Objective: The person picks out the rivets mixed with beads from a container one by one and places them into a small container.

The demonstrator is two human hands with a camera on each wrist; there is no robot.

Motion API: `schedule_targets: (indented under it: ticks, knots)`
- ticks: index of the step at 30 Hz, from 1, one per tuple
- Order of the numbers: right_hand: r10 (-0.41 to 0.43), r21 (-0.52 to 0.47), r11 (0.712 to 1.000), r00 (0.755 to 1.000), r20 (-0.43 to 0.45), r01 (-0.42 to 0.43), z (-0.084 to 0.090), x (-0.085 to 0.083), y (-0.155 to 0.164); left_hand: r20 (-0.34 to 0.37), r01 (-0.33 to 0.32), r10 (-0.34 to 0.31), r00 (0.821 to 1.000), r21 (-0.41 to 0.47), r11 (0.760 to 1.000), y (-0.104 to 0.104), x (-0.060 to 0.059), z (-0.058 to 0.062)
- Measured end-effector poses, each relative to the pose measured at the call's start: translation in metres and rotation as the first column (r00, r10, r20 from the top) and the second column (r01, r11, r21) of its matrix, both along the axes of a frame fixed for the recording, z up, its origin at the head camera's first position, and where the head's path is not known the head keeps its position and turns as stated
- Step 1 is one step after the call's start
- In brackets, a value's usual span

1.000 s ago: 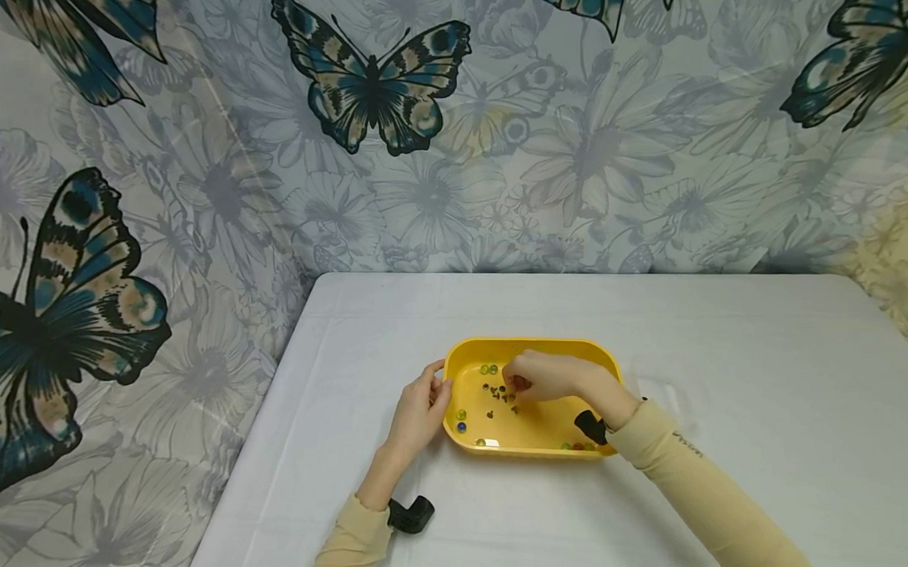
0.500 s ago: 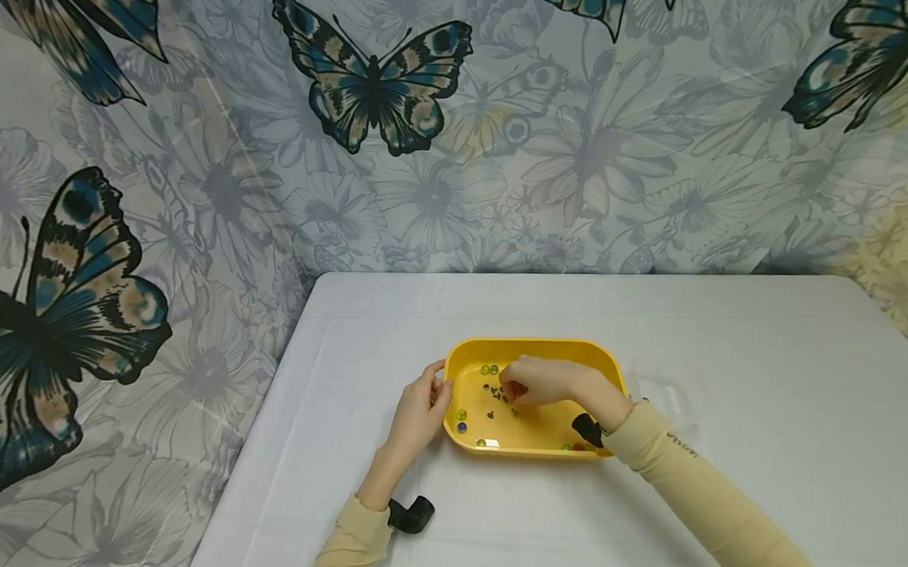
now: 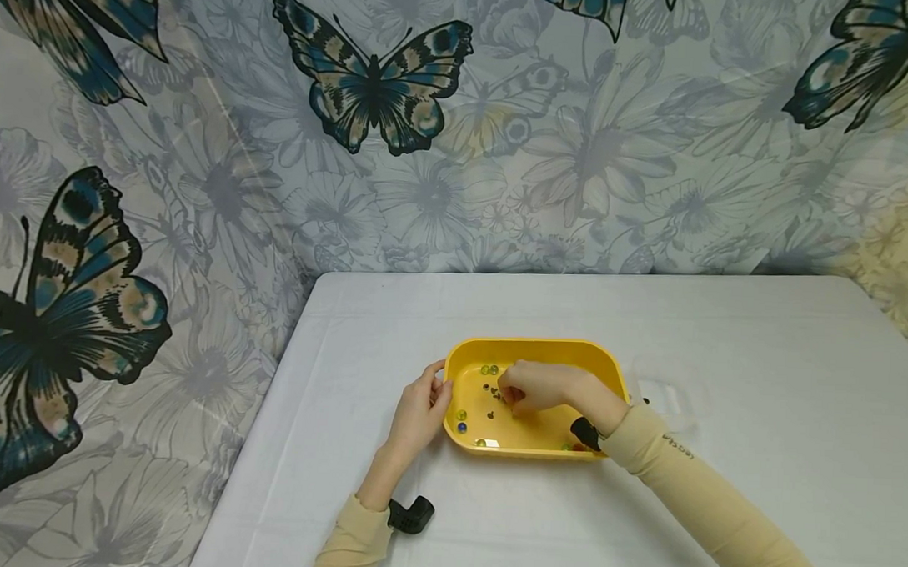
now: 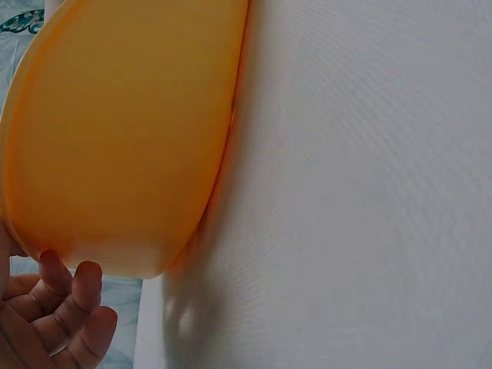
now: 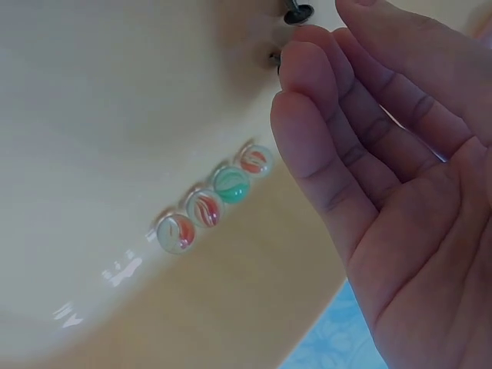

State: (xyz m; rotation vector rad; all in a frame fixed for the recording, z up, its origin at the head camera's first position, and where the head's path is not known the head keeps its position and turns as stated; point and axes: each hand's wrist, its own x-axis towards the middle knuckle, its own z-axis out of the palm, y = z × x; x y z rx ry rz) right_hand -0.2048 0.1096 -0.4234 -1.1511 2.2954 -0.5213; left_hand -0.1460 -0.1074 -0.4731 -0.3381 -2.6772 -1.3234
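A yellow tray [image 3: 561, 442] stands on the white table. My left hand [image 3: 418, 407] grips its left end; in the left wrist view, that hand's lower fingers [image 4: 88, 280] curl below the rim. Inside the tray, my right hand [image 3: 544, 385] points down with bent fingers over small dark metal pieces [image 3: 490, 415]. One metal piece [image 5: 298, 14] shows a round flat head and short stem beside the fingertips in the right wrist view. Thumb and index tips are out of sight, so I cannot tell whether they pinch a piece. Glass marbles [image 5: 204, 208] lie along the tray's near side.
More marbles sit by the tray's left side, including a blue one [image 3: 461, 427] and greenish ones [image 3: 484, 370]. A faint transparent container [image 3: 668, 399] stands right of the tray, partly behind the right forearm. Butterfly-patterned fabric [image 3: 457, 192] rises behind the table [image 3: 393, 315].
My right hand has shifted slightly left and down inside the tray, covering more of the metal pieces. The left hand and the tray stay practically still.
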Motion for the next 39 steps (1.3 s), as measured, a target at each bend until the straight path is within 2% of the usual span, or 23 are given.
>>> schedule_targets:
  ticks: [27,39]
  knots:
    - [-0.018,0.050,0.999,1.000,-0.005,0.018,-0.0069,0.0015,-0.0039,0.008,-0.001,0.001,1.000,0.000,1.000,-0.0004,-0.0015,-0.0018]
    - [-0.008,0.057,0.998,0.999,-0.045,0.011,-0.0086,0.0023,-0.0058,0.001,-0.003,0.003,1.000,0.002,1.000,0.0000,-0.0009,-0.0012]
